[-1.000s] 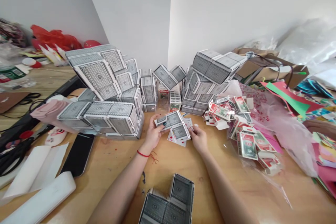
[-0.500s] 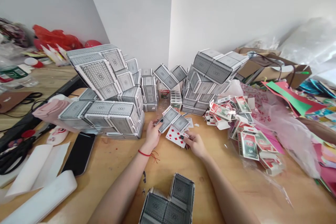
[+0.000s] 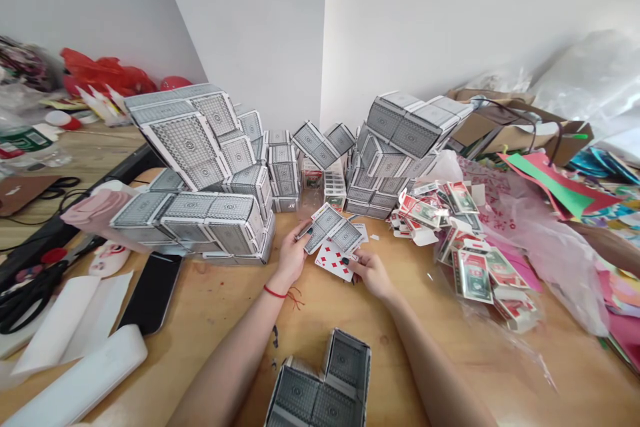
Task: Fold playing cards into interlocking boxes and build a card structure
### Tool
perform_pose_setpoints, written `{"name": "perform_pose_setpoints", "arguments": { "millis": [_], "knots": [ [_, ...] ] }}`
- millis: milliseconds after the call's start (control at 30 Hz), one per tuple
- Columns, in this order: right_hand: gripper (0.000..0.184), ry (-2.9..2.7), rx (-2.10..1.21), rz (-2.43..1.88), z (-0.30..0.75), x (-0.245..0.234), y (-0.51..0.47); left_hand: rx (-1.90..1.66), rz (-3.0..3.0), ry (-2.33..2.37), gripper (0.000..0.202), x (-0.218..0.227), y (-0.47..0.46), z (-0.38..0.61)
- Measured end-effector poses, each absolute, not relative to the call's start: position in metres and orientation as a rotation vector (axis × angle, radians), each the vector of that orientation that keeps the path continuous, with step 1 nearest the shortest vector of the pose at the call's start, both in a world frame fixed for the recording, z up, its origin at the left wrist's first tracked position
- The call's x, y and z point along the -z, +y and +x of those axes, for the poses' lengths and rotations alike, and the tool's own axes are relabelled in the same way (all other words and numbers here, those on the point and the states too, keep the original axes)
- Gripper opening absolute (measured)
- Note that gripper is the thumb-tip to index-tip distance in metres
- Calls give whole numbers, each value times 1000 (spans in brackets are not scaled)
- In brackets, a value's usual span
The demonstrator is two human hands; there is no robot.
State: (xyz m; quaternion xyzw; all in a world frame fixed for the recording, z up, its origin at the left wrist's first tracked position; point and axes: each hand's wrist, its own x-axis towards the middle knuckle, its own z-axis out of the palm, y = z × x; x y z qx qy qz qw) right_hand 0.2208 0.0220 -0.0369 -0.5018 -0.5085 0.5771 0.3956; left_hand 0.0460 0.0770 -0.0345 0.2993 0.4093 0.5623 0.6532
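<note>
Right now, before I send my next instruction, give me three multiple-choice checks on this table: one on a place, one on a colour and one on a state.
1. Where is the red string band?
A) on the right wrist
B) on the left wrist
C) lying on the table

2. What colour are the diamonds on the face-up playing card?
A) black
B) green
C) red

3. What is the right hand doing?
A) touching the face-up playing card
B) holding scissors
C) resting in a fist on the plastic bag

Answers:
1. B, the band circles the left wrist.
2. C, the diamonds show red.
3. A, its fingertips meet the card's edge.
</note>
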Motion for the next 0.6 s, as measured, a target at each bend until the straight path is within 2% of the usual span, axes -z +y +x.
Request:
{"name": "perform_pose_setpoints", "arguments": {
  "millis": [600],
  "knots": [
    [20, -1196, -1543, -1285, 221, 31, 25, -1298, 735, 933, 39, 37, 77, 46]
  ]
}}
